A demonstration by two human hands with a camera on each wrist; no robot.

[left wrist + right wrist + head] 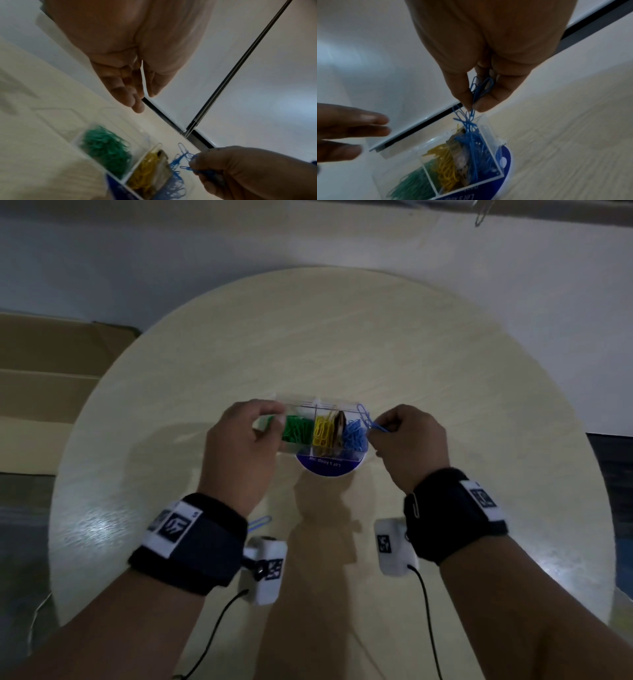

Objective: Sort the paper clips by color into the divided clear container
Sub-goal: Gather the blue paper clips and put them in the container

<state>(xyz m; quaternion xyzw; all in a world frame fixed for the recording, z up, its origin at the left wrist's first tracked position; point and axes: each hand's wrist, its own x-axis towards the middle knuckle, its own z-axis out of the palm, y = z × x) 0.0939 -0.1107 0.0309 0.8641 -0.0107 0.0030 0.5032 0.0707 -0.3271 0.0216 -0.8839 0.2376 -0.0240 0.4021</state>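
A clear divided container (329, 405) lies mid-table holding green clips (296, 429), yellow clips (323, 431) and blue clips (356, 434). My right hand (380, 433) pinches a tangled bunch of blue clips (371, 422) just above the blue compartment; the right wrist view shows the bunch (481, 86) between thumb and fingers (471, 106), trailing down into the container (489, 129). My left hand (270, 422) hovers at the container's left end with relaxed fingers (368, 128) and holds nothing (142, 100).
A round blue-labelled disc (325, 469) lies under the container. One blue clip (260, 522) lies on the table by my left wrist. A pale clip (415, 505) clings to my right wristband. A cardboard box (51, 371) stands beyond the table's left edge.
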